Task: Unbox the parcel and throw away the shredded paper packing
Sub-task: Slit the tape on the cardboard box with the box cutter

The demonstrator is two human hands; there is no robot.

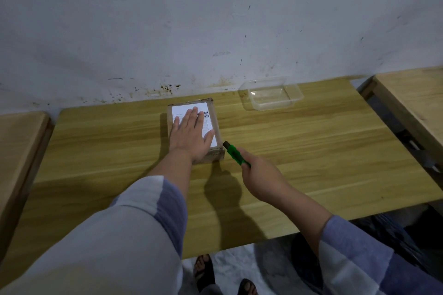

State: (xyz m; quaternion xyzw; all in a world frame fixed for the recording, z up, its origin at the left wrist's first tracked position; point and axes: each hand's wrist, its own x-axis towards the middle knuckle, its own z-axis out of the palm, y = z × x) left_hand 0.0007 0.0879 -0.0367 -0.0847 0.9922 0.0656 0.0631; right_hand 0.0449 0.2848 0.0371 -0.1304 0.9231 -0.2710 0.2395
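Wooden table (311,151) bears parcel (213,112) under flat left hand (191,134); right hand (259,175) beside grips cutter (233,152).

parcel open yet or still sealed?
Still sealed: the parcel lies flat and closed under the left hand; the green cutter in the right hand is at its corner.

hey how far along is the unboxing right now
Early. Done: the parcel lies on the table and the right hand grips the green box cutter. In hand: the left hand presses the parcel flat, cutter tip at its near right corner. Left: cutting, opening, discarding the packing; no shredded paper shows.
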